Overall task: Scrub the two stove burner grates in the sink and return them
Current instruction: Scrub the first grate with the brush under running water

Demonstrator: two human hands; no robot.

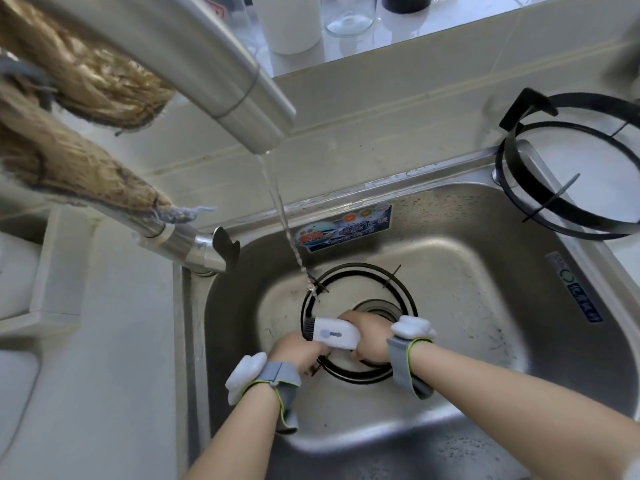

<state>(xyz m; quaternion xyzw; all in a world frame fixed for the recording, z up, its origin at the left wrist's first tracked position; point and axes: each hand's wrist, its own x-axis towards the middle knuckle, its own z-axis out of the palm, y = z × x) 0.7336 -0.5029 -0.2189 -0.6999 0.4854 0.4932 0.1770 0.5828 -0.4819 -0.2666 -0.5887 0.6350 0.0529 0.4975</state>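
Over the grate point(356, 268), right hand point(372, 337) hides the brush point(332, 332) handle.

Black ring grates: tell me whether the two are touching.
Apart. Head view: black ring grate in the basin and black ring grate on the right rim have bare steel sink wall between them.

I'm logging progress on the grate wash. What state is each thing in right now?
Faucet: running, stream falls on the grate below.
Grate in the sink: flat over the drain, wet.
Second grate: out of the basin, on the counter and sink rim at right.
Brush: laid against the near rim of the grate in the sink.
Left hand: grips that grate's near edge.
Right hand: grips the brush.
Glass: upright, empty.
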